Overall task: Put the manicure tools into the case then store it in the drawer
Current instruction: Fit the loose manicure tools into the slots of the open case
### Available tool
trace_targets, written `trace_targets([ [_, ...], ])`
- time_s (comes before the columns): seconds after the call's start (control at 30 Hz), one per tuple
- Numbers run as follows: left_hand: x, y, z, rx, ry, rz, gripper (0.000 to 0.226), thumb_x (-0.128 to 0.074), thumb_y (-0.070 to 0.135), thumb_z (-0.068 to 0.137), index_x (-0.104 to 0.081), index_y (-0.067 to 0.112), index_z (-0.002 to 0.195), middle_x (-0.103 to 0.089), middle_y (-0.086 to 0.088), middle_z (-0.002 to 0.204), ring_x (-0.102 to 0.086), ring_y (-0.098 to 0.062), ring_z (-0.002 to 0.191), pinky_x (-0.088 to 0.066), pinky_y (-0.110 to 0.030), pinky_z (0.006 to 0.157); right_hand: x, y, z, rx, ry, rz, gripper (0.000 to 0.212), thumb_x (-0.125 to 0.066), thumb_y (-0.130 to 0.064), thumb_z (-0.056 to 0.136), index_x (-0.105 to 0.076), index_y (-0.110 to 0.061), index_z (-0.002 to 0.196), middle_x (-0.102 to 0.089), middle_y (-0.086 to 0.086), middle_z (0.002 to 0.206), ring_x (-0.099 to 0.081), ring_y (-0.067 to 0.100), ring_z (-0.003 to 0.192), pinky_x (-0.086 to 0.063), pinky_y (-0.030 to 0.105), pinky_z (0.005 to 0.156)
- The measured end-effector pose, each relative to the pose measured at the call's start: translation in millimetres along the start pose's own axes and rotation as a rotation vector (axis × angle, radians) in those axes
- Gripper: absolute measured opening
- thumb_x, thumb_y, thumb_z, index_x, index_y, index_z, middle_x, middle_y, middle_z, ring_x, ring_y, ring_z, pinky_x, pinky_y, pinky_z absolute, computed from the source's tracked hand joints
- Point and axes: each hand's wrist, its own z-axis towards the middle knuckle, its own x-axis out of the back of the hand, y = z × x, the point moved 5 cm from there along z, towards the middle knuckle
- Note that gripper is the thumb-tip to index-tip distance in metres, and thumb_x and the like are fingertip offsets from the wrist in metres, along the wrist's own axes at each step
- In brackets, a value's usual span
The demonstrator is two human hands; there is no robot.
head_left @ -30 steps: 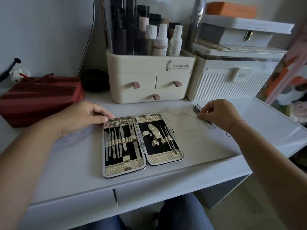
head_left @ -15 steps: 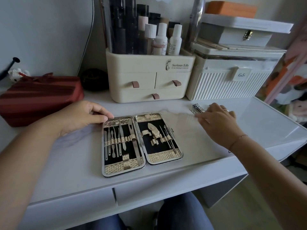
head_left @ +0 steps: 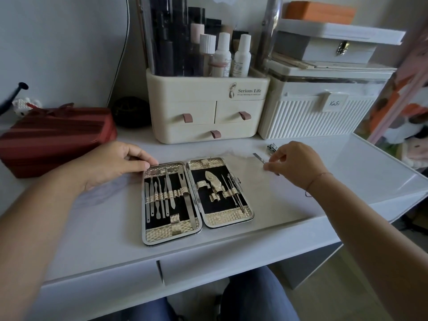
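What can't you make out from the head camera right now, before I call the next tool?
1. thin metal tool: head view; the right hand pinching it covers its rear end, so its type is unclear.
2. clipper-like tool: head view; small, one end behind the right hand.
3. case: head view; loops too small to tell which are free.
4. desk drawers: head view; fronts foreshortened, insides unseen.

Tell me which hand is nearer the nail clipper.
Right. The right hand is just beside the nail clipper; the left hand rests at the manicure case, farther off.
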Motion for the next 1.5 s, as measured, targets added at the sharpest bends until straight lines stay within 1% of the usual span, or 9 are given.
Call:
trace_targets([
  [0.17,1,-1,1,0.003,0.001,-0.001,0.018,-0.065,0.007,0.083,-0.075,0.021,0.088,-0.075,0.004,0.087,-0.065,0.0,0.081,-0.042,-0.019,0.085,-4,-8,12,-0.007,-0.107,0.038,0.013,-0.074,-0.019,0.074,-0.07,-0.017,0.062,-0.064,-0.005,0.064,-0.054,0.009,0.062,-0.046,0.027,0.067],
  [0.37,0,-1,1,0.005,-0.003,-0.01,0.02,-0.065,0.006,0.083,-0.075,0.022,0.085,-0.075,0.001,0.088,-0.066,-0.003,0.082,-0.044,-0.019,0.086,-8,-10,14,0.031,-0.213,0.061,0.01,-0.071,-0.021,0.078,-0.075,-0.012,0.079,-0.058,-0.012,0.063,-0.052,0.005,0.062,-0.042,0.024,0.066],
  [0.53,0,-1,0,0.004,0.001,-0.012,0.022,-0.064,0.006,0.084,-0.075,0.025,0.085,-0.075,0.001,0.087,-0.066,-0.006,0.083,-0.046,-0.016,0.083,-7,-15,7,0.095,-0.263,0.0,0.011,-0.064,-0.026,0.085,-0.071,-0.017,0.084,-0.059,-0.01,0.072,-0.05,0.001,0.063,-0.032,0.013,0.054],
  [0.8,1,-2,1,-0.002,0.016,0.0,0.02,-0.066,0.007,0.083,-0.075,0.025,0.086,-0.075,0.002,0.088,-0.065,-0.016,0.093,-0.042,-0.029,0.097,-4,-25,2,0.204,-0.28,-0.009,0.001,-0.063,-0.02,0.085,-0.064,-0.021,0.084,-0.059,-0.011,0.071,-0.052,0.002,0.065,-0.035,0.008,0.053],
  [0.93,1,-2,0,-0.003,0.017,-0.007,0.021,-0.065,0.007,0.083,-0.074,0.025,0.087,-0.075,0.001,0.088,-0.066,-0.016,0.093,-0.043,-0.031,0.098,-7,-24,3,0.244,-0.29,0.062,0.019,-0.06,-0.016,0.086,-0.061,-0.023,0.103,-0.065,-0.009,0.073,-0.059,0.005,0.068,-0.041,0.01,0.064],
  [1.07,3,-5,-1,0.0,0.022,0.005,0.02,-0.066,0.009,0.083,-0.075,0.027,0.088,-0.075,0.003,0.088,-0.066,-0.014,0.093,-0.044,-0.03,0.097,-12,-31,2,0.227,-0.265,0.283,0.017,-0.055,-0.01,0.089,-0.067,-0.023,0.09,-0.064,-0.001,0.073,-0.058,0.018,0.066,-0.05,0.031,0.07],
  [1.33,-1,2,-1,0.01,0.032,-0.001,0.015,-0.07,0.01,0.079,-0.073,0.022,0.088,-0.074,0.003,0.086,-0.065,-0.003,0.078,-0.047,-0.011,0.076,-10,-108,-3,0.163,-0.401,0.973,0.01,-0.054,-0.001,0.089,-0.061,0.002,0.095,-0.063,0.008,0.072,-0.059,0.009,0.058,-0.051,0.018,0.054],
  [1.4,0,3,-2,0.013,0.042,-0.004,0.015,-0.07,0.008,0.08,-0.073,0.02,0.088,-0.073,0.001,0.085,-0.065,-0.003,0.075,-0.049,-0.012,0.074,-21,-133,-4,0.157,-0.495,1.032,0.019,-0.057,0.003,0.086,-0.056,0.003,0.105,-0.062,0.013,0.073,-0.06,0.01,0.055,-0.053,0.018,0.053],
  [1.5,-1,3,-2,0.023,0.038,-0.034,0.014,-0.069,0.007,0.081,-0.073,0.018,0.088,-0.073,-0.001,0.082,-0.065,-0.001,0.069,-0.049,-0.011,0.066,-39,-156,-2,0.161,-0.647,1.032,0.048,-0.06,0.006,0.083,-0.046,-0.012,0.125,-0.064,0.015,0.071,-0.064,0.016,0.059,-0.054,0.02,0.054],
])
